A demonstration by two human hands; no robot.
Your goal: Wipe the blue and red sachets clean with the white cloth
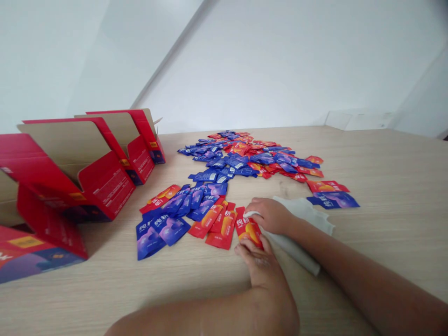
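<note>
Hands meeting at a red sachet (248,228) on the surface (385,186), left hand (261,269) flat, fingertips pinning its near edge, right hand (270,216) curled around a white cloth (308,212) (touching the sachet's far end)

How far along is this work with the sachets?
Laid out: a fanned row of sachets near the hands. In hand: left hand holds one red sachet; right hand grips a white cloth against it. Left: the far pile lies loose; open boxes stand aside.
</note>
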